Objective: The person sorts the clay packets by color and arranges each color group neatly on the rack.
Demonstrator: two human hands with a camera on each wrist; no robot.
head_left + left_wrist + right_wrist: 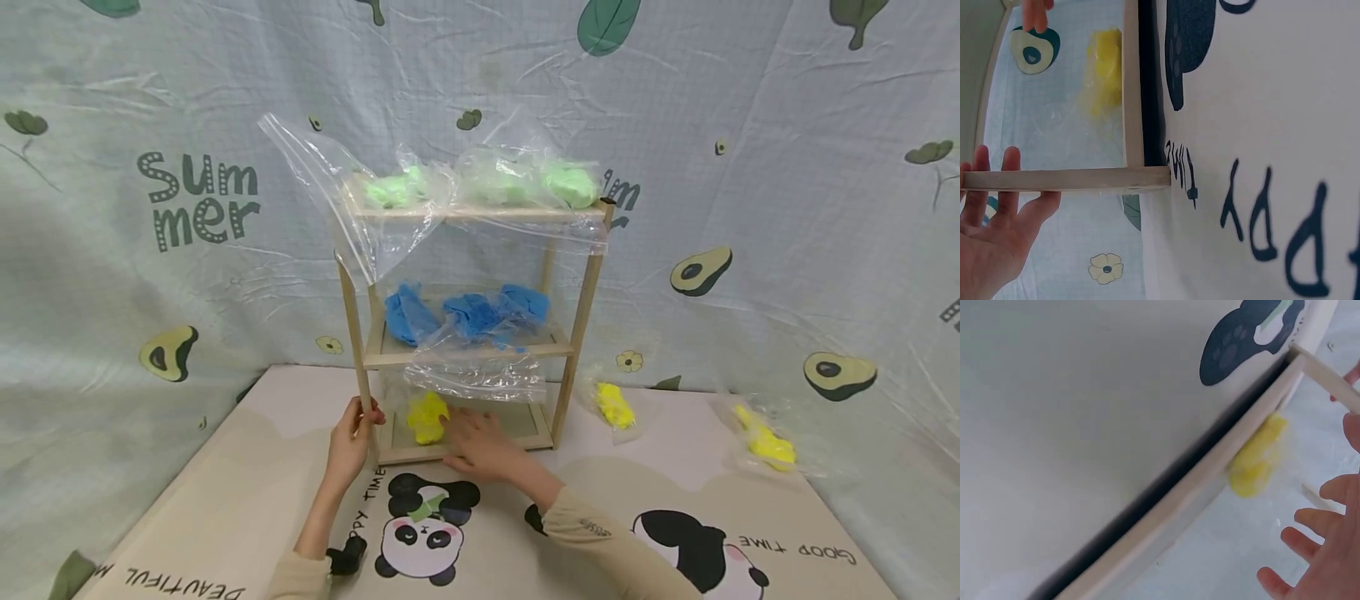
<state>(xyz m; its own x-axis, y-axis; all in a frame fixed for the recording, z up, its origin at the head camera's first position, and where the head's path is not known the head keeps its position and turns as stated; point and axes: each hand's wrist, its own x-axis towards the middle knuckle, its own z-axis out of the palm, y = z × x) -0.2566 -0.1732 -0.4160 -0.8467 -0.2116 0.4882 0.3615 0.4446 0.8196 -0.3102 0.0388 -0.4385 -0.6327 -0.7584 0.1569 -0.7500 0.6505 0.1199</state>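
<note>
A wooden three-tier rack (pixel 468 357) stands on the table against the cloth. My left hand (pixel 351 442) holds its front left post (pixel 1072 180), fingers wrapped round the wood. On the bottom shelf, near the left side, lies a yellow lump in a clear plastic bag (pixel 427 418). My right hand (pixel 480 443) is just to the right of that lump, over the front of the shelf. Its fingers are spread and relaxed in the right wrist view, with nothing gripped.
Bagged blue lumps (pixel 471 315) lie on the middle shelf, a zip bag edge drooping over its front. Pale green bagged lumps (pixel 570 185) sit on top, bags overhanging. Two more yellow bagged lumps, one nearer (pixel 615 406) and one farther right (pixel 767 439), rest on the table.
</note>
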